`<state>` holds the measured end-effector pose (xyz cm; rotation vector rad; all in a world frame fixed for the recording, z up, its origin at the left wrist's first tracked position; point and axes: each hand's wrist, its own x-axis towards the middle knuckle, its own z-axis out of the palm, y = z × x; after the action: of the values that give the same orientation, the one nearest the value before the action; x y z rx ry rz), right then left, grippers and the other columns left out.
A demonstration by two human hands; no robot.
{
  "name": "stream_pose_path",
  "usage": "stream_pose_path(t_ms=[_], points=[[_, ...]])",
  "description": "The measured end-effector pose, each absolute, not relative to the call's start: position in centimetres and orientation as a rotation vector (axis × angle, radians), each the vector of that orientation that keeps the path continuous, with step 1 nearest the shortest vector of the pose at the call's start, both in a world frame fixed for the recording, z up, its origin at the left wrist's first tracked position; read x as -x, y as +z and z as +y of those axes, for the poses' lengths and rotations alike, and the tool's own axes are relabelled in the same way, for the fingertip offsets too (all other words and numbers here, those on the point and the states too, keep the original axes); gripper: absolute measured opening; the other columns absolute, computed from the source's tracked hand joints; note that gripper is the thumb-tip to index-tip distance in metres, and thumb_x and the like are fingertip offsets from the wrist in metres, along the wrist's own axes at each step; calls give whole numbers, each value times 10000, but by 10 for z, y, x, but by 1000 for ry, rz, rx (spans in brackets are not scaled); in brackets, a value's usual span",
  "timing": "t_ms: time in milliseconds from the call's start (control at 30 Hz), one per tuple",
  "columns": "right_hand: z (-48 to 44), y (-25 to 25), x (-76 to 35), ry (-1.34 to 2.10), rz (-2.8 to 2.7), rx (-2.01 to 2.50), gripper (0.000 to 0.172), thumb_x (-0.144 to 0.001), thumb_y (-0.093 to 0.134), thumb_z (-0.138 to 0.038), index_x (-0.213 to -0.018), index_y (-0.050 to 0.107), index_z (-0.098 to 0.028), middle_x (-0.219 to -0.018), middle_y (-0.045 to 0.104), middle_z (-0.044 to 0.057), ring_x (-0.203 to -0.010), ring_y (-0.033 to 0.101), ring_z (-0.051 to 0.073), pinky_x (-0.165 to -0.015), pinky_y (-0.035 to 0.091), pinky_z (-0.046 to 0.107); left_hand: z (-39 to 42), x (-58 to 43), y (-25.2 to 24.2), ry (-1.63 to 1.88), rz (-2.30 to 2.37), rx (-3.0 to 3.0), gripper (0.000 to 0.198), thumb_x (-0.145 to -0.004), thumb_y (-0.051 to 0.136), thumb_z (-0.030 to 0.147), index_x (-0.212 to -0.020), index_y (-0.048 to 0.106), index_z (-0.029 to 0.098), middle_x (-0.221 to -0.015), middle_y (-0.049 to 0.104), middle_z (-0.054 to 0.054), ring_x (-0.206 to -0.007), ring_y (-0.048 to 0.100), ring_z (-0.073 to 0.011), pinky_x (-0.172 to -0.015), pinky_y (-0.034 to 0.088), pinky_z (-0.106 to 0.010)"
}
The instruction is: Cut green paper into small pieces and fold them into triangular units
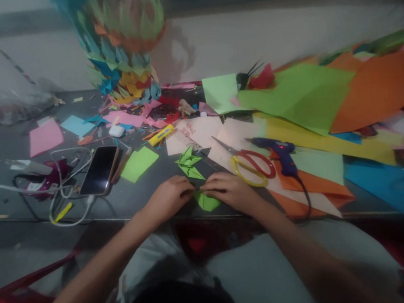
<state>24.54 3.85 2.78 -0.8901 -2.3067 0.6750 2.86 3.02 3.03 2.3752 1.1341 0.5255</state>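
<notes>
Near the table's front edge, a small folded piece of green paper (207, 202) lies under my fingers. My left hand (173, 196) has its fingers bent and pressed together at the paper's left edge. From the other side, my right hand (228, 190) pinches along the top of the same paper; its fingertips cover part of it. Just beyond both hands sit several folded green paper pieces (189, 162) with pointed ends. Scissors (251, 166) with red and yellow handles lie beyond my right hand, blades pointing away to the left. A flat green sheet (139, 164) rests left of the folded pieces.
A glue gun (283, 156) with a red light and a cord lies right of the scissors. Left are a phone (100, 170) on a white cable and a yellow glue stick (161, 135). Behind stands a tall folded-paper model (125, 49). Coloured sheets (299, 96) pile up at right.
</notes>
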Motion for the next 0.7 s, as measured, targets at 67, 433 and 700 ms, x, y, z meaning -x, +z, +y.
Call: stream_pose_path(t_ms=[67,433,700], points=[[38,27,-244,601,-2345,833,172,-868,534,-222,-920,693,-183,-857,660,57,-798,602,151,-715,470,266,32,-29,31,536,1131,-2361,90,-816,573,146,-832,654,182,-835,641,-23,-811,573,-163,-748,457,-282],[40,26,-248,239,-2640,737,259,-910,435,-213,-1012,670,-174,-896,667,74,-804,582,178,-696,496,303,32,-25,34,358,1088,-2620,190,-900,457,226,-944,639,190,-918,633,-33,-856,578,-150,-744,456,-254],[41,32,-247,111,-2765,658,277,-917,417,-225,-1015,668,-162,-901,661,79,-789,565,189,-681,468,313,35,-18,40,207,940,-2960,204,-907,439,206,-1004,617,197,-868,611,-25,-755,548,-155,-638,417,-258]])
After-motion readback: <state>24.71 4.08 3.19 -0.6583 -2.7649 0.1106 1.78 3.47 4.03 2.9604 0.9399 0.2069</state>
